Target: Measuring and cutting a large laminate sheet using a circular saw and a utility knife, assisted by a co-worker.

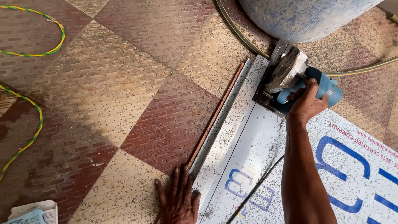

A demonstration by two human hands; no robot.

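My right hand grips the blue handle of a small circular saw that sits at the far end of a white panel with blue letters, lying on the floor. A narrow white strip lies cut off along the panel's left edge, with a thin brown strip beside it. My left hand rests flat, fingers spread, on the floor tile at the near end of the cut strip. Dust and chips cover the panel.
The floor is patterned tile in brown, tan and red. A large blue-grey drum stands just beyond the saw. A yellow-striped black hose curves around it. A green-yellow wire loops at left. Papers lie at bottom left.
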